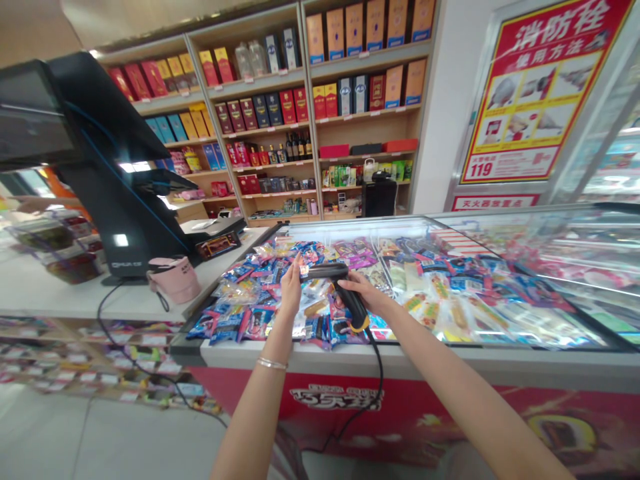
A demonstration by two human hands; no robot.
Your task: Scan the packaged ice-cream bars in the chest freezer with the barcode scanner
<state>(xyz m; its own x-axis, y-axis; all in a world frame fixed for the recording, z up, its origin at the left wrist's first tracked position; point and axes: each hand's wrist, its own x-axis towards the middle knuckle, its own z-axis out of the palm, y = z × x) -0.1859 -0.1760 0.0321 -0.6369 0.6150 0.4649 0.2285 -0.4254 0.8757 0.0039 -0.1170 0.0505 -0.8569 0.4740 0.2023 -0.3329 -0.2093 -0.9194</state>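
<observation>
My right hand (364,289) is closed round a black and yellow handheld scanner (327,271), whose head points left and whose cable hangs from the bottom of its handle. Just left of the scanner's front end, my left hand (291,283) is raised with its fingers together, pinching something small that is too unclear to name. Both hands are above a glass-topped freezer (320,355). Blue, pink and clear ice cream packets (230,323) lie in it below and around them.
A pink cup-shaped holder (174,280) and a black checkout terminal (117,200) stand on the white counter at left. The scanner's cable loops down the freezer front. Shelves of boxes (354,33) line the back wall. A red poster (540,93) hangs at right.
</observation>
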